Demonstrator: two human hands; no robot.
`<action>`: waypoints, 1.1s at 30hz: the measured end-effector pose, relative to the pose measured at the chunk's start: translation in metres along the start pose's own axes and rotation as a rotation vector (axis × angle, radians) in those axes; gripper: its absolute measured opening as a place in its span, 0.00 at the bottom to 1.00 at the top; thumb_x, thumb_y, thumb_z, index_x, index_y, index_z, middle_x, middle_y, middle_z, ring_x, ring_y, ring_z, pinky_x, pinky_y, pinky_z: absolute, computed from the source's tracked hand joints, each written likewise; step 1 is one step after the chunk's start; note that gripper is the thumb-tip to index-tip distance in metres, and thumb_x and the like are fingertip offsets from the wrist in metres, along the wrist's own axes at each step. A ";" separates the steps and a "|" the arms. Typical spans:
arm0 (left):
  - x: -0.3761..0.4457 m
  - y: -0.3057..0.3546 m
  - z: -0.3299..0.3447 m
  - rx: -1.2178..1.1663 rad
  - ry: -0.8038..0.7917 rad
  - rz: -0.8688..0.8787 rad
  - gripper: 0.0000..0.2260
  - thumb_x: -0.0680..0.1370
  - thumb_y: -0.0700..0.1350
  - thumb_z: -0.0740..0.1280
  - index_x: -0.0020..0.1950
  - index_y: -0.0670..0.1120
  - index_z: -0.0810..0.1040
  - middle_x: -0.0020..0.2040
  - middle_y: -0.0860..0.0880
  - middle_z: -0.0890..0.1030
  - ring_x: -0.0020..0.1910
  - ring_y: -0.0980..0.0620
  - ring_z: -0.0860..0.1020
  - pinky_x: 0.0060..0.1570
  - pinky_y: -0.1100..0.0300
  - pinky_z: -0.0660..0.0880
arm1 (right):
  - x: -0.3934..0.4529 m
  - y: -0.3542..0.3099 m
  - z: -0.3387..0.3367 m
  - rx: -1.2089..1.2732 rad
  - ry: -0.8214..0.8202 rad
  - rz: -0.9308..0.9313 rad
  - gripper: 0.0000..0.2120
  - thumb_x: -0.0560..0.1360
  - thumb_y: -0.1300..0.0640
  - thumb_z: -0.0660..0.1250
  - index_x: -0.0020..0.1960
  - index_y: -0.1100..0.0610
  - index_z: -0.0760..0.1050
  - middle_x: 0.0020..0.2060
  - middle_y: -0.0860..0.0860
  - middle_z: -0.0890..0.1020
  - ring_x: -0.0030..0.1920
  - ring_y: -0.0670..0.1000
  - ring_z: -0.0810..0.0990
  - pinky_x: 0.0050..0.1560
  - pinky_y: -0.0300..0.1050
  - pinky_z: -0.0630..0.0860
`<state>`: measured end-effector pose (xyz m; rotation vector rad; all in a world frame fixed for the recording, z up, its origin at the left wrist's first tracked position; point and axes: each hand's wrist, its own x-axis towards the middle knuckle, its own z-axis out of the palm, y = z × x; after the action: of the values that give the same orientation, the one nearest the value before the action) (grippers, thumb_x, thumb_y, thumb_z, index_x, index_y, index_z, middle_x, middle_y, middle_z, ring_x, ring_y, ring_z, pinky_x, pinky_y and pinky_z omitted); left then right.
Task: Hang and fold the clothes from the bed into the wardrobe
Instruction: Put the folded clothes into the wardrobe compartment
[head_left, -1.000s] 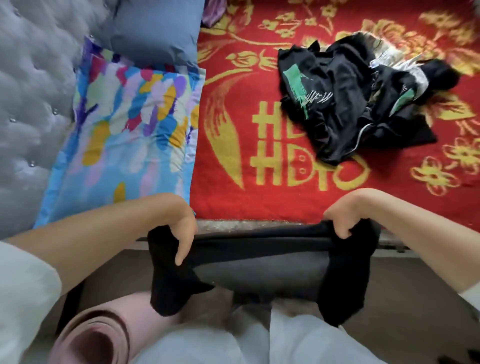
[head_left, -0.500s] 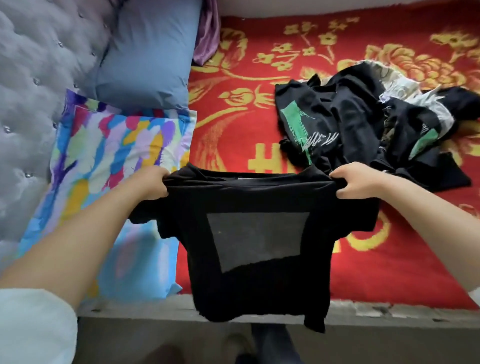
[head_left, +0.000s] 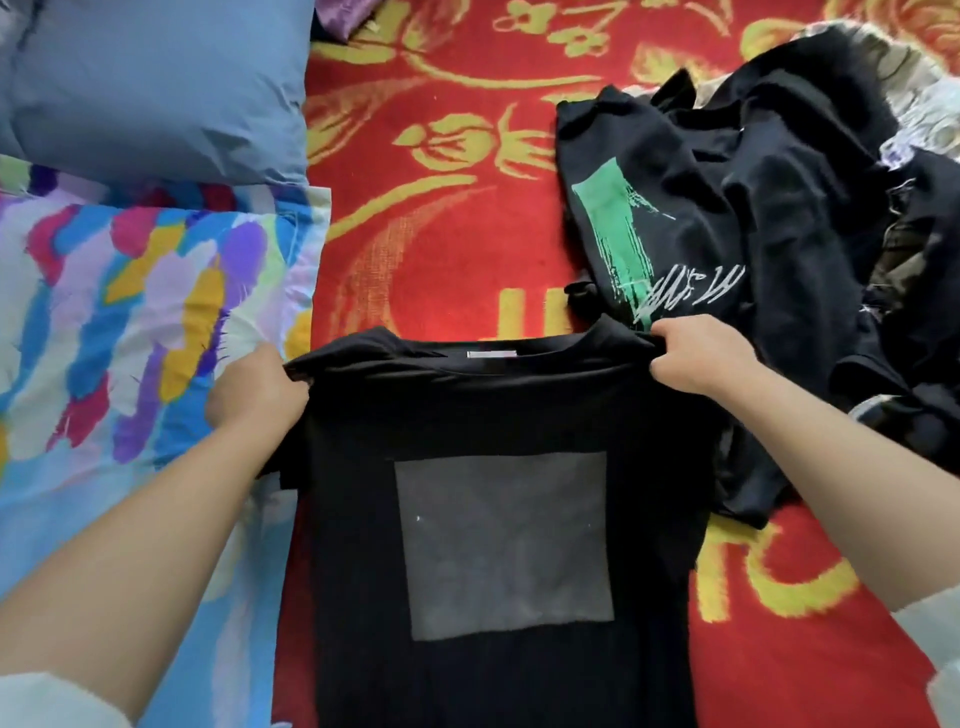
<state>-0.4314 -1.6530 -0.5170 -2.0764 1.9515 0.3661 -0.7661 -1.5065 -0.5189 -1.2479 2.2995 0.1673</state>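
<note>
A black T-shirt (head_left: 483, 415) with a grey square on it lies spread on the red bed cover, collar away from me. My left hand (head_left: 254, 397) grips its left shoulder. Its right shoulder is pinched in my right hand (head_left: 693, 356). To the right lies a heap of dark clothes (head_left: 753, 208), the top one black with a green print and white lettering. Part of the heap touches the T-shirt's right sleeve.
The red bed cover (head_left: 441, 234) has yellow flower patterns. A multicoloured pillow (head_left: 130, 312) lies at the left, touching the T-shirt's left side. Behind it sits a blue-grey pillow (head_left: 156, 88). A purple cloth (head_left: 345, 13) shows at the top edge.
Both hands have carried the black T-shirt up from below the bed's edge, forward over the bed, and laid it flat on the red cover. The view has moved closer to the bed.
</note>
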 end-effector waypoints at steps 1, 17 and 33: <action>0.007 0.002 0.007 -0.005 -0.030 -0.009 0.12 0.76 0.45 0.65 0.53 0.37 0.74 0.54 0.34 0.76 0.55 0.36 0.74 0.46 0.50 0.69 | 0.007 -0.001 0.001 0.010 0.000 0.046 0.04 0.69 0.62 0.61 0.42 0.55 0.69 0.39 0.51 0.72 0.48 0.56 0.73 0.41 0.42 0.66; 0.116 -0.002 0.036 -0.223 -0.159 0.252 0.17 0.75 0.43 0.62 0.29 0.45 0.59 0.28 0.44 0.64 0.31 0.44 0.67 0.31 0.54 0.57 | 0.086 -0.003 0.048 0.190 0.231 0.207 0.06 0.69 0.58 0.56 0.41 0.61 0.66 0.43 0.62 0.74 0.45 0.62 0.72 0.42 0.47 0.62; 0.105 0.013 0.132 0.164 0.158 0.404 0.09 0.76 0.37 0.63 0.50 0.30 0.72 0.48 0.29 0.72 0.50 0.33 0.70 0.50 0.42 0.63 | 0.111 -0.009 0.075 -0.175 0.098 0.193 0.17 0.71 0.62 0.62 0.58 0.65 0.65 0.58 0.64 0.70 0.57 0.65 0.72 0.56 0.55 0.68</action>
<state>-0.4384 -1.7035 -0.6785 -1.6494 2.4070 0.1136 -0.7798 -1.5693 -0.6369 -1.1370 2.5352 0.3909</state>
